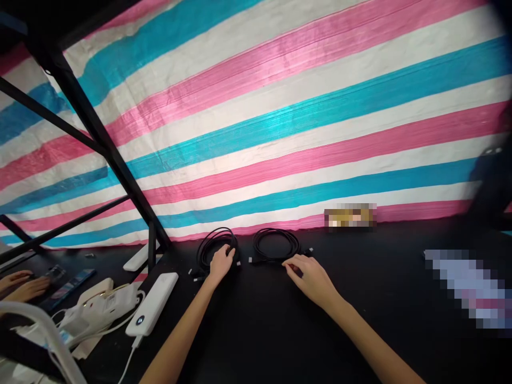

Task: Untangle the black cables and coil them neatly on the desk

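Two coiled black cables lie side by side near the back of the black tabletop. My left hand (222, 263) is over the left coiled cable (203, 244), its fingers curled down onto the loops and partly hiding them. Light-coloured connector ends stick out below that coil. At the lower right edge of the right coiled cable (276, 231), my right hand (306, 271) has thumb and forefinger pinched together on the loop. That coil's connectors show on its left and right sides.
To the left lie a white power bank (152, 304) with a cable plugged in and a white power strip (116, 301) with wires. A black metal frame (100, 141) rises there. Another person's hands (26, 288) are at far left. Behind hangs a striped sheet (280, 122). Blurred-out items (350, 216) lie right.
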`<state>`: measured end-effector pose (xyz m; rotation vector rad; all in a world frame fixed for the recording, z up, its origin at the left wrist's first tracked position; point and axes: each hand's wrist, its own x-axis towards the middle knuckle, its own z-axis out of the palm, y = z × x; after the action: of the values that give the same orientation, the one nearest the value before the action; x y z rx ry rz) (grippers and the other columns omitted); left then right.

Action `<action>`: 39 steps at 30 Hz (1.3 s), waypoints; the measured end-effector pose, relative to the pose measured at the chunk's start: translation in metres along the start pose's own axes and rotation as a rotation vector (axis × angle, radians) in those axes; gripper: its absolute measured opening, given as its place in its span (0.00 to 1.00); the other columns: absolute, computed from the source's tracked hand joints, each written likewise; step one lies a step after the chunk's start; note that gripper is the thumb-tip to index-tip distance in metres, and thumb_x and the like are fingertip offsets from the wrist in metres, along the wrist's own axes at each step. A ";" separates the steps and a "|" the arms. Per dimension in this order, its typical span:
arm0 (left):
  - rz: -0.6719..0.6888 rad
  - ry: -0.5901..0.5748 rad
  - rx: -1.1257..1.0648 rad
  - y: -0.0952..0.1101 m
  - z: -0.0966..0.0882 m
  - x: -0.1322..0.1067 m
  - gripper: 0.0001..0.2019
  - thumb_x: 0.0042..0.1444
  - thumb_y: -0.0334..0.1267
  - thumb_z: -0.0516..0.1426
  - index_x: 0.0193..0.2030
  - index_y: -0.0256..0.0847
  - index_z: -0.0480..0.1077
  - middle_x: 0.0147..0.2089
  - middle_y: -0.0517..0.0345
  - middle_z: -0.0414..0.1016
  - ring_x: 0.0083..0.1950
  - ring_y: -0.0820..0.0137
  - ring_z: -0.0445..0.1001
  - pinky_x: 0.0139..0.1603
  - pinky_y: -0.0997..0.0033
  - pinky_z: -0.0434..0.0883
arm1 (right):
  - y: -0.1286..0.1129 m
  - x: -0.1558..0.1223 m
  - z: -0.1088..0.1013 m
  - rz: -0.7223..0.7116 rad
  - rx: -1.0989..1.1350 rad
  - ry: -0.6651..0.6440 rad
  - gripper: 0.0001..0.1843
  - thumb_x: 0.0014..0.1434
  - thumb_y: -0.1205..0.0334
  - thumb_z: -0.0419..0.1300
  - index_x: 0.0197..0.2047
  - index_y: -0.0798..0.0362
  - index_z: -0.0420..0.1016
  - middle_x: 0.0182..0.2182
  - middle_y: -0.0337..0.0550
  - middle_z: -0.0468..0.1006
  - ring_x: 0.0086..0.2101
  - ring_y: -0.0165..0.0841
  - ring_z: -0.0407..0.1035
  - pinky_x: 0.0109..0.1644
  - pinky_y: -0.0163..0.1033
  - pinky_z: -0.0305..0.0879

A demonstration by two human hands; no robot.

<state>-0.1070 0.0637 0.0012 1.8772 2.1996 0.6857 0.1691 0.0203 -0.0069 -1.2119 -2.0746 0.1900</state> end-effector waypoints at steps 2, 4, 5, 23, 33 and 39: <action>0.006 0.021 -0.049 -0.002 -0.004 0.001 0.17 0.59 0.45 0.47 0.38 0.41 0.73 0.40 0.51 0.78 0.42 0.61 0.76 0.37 0.68 0.67 | 0.001 0.000 0.000 0.005 0.000 -0.019 0.12 0.58 0.67 0.51 0.34 0.51 0.75 0.29 0.40 0.75 0.33 0.34 0.69 0.39 0.39 0.57; 0.028 0.018 -0.101 -0.005 -0.006 0.002 0.17 0.58 0.46 0.48 0.34 0.41 0.75 0.36 0.51 0.79 0.38 0.62 0.76 0.36 0.69 0.68 | 0.001 -0.001 0.000 0.007 -0.001 -0.026 0.12 0.58 0.67 0.51 0.35 0.51 0.75 0.29 0.40 0.75 0.33 0.34 0.69 0.38 0.39 0.57; 0.042 0.016 -0.126 -0.006 -0.007 0.003 0.17 0.57 0.47 0.49 0.32 0.40 0.75 0.35 0.51 0.79 0.37 0.62 0.77 0.36 0.69 0.68 | 0.001 -0.001 0.000 0.008 -0.002 -0.029 0.12 0.58 0.67 0.51 0.35 0.50 0.75 0.29 0.40 0.75 0.33 0.34 0.69 0.38 0.39 0.57; -0.275 0.205 0.094 -0.062 -0.034 0.032 0.24 0.45 0.38 0.60 0.49 0.30 0.68 0.54 0.31 0.67 0.60 0.43 0.61 0.55 0.45 0.58 | 0.000 -0.001 0.000 0.030 -0.009 -0.097 0.12 0.58 0.66 0.51 0.34 0.51 0.76 0.29 0.41 0.75 0.33 0.34 0.68 0.37 0.38 0.56; -0.224 0.223 -0.006 -0.082 -0.031 0.037 0.10 0.53 0.31 0.51 0.40 0.37 0.71 0.48 0.43 0.72 0.50 0.57 0.72 0.48 0.64 0.66 | -0.001 0.000 -0.003 0.046 -0.013 -0.123 0.13 0.58 0.66 0.50 0.34 0.51 0.76 0.30 0.41 0.75 0.33 0.33 0.69 0.37 0.37 0.57; -0.238 0.274 -0.232 -0.072 -0.034 0.044 0.10 0.53 0.34 0.52 0.42 0.36 0.68 0.38 0.49 0.74 0.43 0.61 0.74 0.40 0.66 0.68 | -0.004 0.000 -0.006 0.066 -0.013 -0.151 0.13 0.58 0.66 0.50 0.34 0.52 0.77 0.29 0.42 0.75 0.32 0.33 0.68 0.35 0.36 0.57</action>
<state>-0.1935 0.0912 0.0067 1.4536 2.3300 1.1497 0.1701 0.0170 -0.0005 -1.3103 -2.1691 0.3083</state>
